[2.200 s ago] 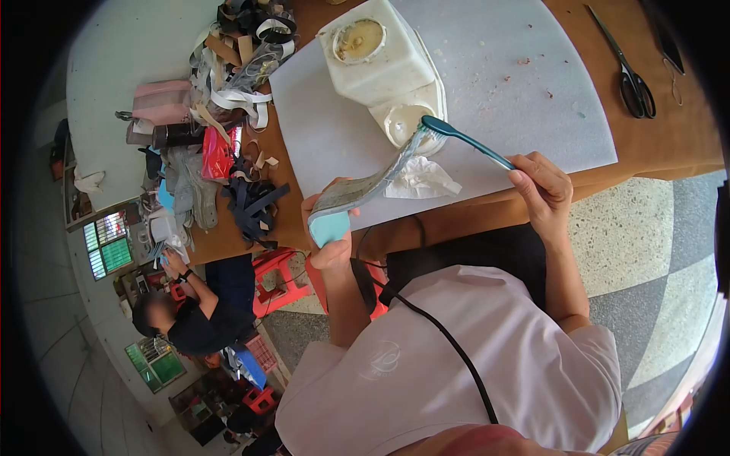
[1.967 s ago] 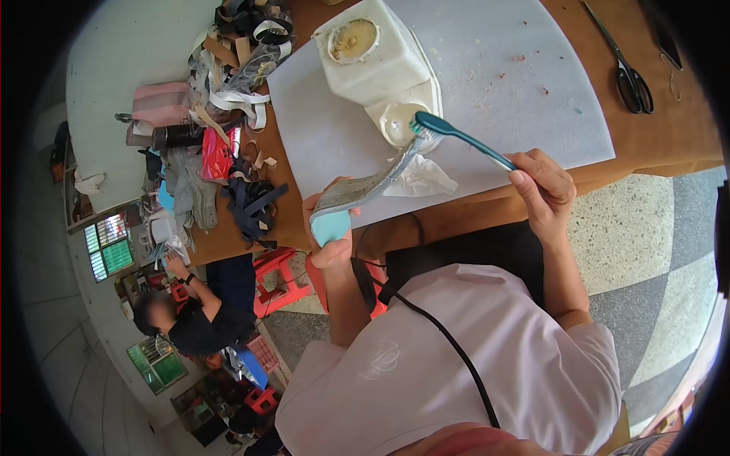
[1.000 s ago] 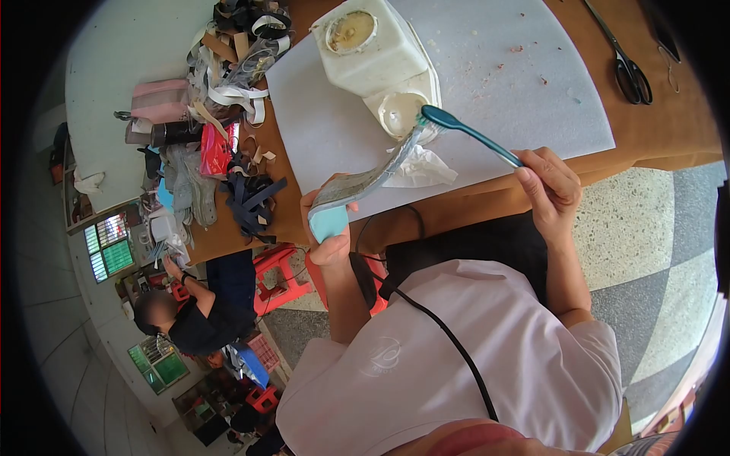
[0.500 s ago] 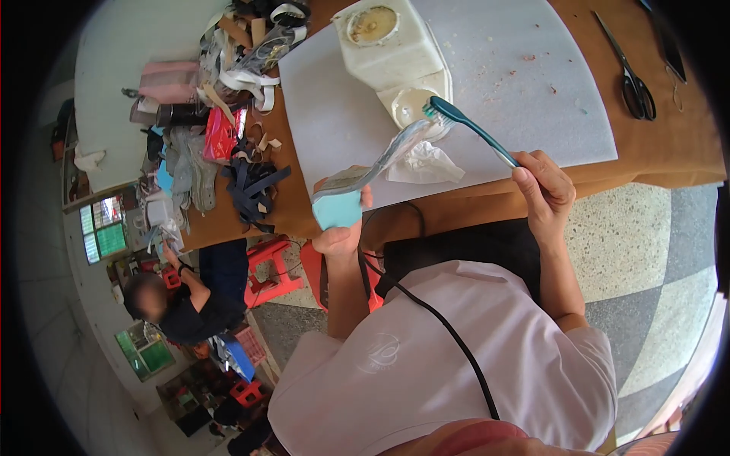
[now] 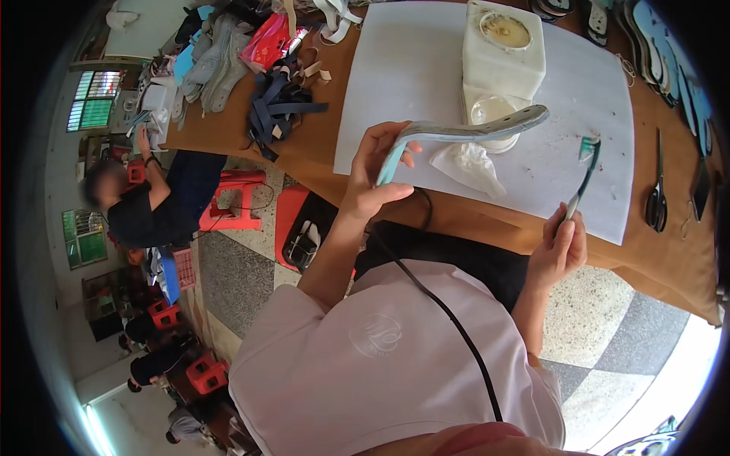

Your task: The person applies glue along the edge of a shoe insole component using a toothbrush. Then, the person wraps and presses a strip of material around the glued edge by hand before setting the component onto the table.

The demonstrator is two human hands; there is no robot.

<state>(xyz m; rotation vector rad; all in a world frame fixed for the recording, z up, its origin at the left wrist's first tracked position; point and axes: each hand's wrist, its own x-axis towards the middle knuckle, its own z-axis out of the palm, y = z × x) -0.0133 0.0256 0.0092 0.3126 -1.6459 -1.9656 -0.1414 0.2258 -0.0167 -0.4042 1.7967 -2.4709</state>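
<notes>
My left hand point(image 5: 366, 178) is closed around the pale-blue end of a curved shoe sole point(image 5: 464, 134). The sole's grey length stretches to the right, in front of the white container, and small dark holes show near its far tip. Between the fingers of my right hand point(image 5: 559, 247) is the handle of a teal toothbrush point(image 5: 587, 178), its bristle head up and apart from the sole. Behind the sole stands the white plastic container point(image 5: 498, 72), with a round opening on top and a lower cup partly hidden by the sole. Crumpled white tissue point(image 5: 468, 170) lies just below it.
A white sheet point(image 5: 403, 61) covers part of the brown-topped table point(image 5: 220, 137). Black scissors point(image 5: 657, 201) and several soles point(image 5: 650, 45) lie to the right. Dark strips point(image 5: 274, 102) and a red packet point(image 5: 272, 42) sit left. A person in dark clothes point(image 5: 152, 194) is beside red stools point(image 5: 236, 201).
The toothbrush has come away from the sole, and my right hand has moved lower with it. My left hand has turned the sole so it lies more level. The view has shifted right.
</notes>
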